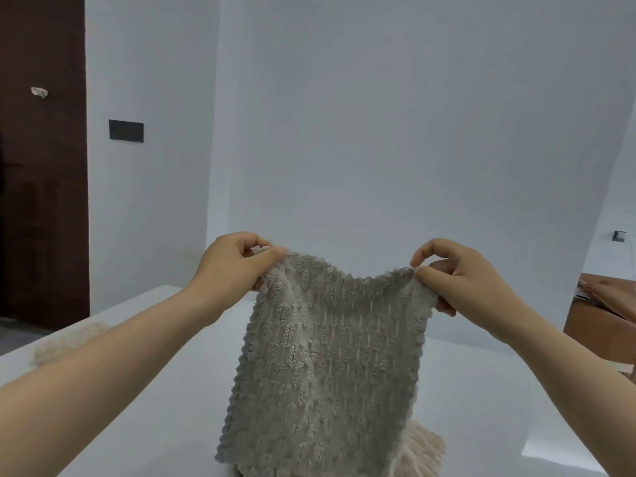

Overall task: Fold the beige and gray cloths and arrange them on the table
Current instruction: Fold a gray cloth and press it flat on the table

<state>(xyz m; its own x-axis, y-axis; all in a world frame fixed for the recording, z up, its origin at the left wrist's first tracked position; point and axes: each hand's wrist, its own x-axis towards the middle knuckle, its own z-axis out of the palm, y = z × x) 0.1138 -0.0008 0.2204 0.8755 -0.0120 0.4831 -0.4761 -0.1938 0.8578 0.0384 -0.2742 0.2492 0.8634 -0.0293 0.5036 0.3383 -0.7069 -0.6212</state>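
Gray cloth (320, 366) hangs limp, likely soft and light; left hand (234, 266) and right hand (461, 284) pinch its top corners. Those corners look the surest hold.

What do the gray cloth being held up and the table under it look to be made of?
The gray cloth looks like plush microfiber or coral fleece, matte: tufted pile in vertical ribs, scalloped edges, limp drape. The table has a smooth, white, faintly glossy top, perhaps laminate or painted board; a light patch reflects on it, but its core cannot be told.
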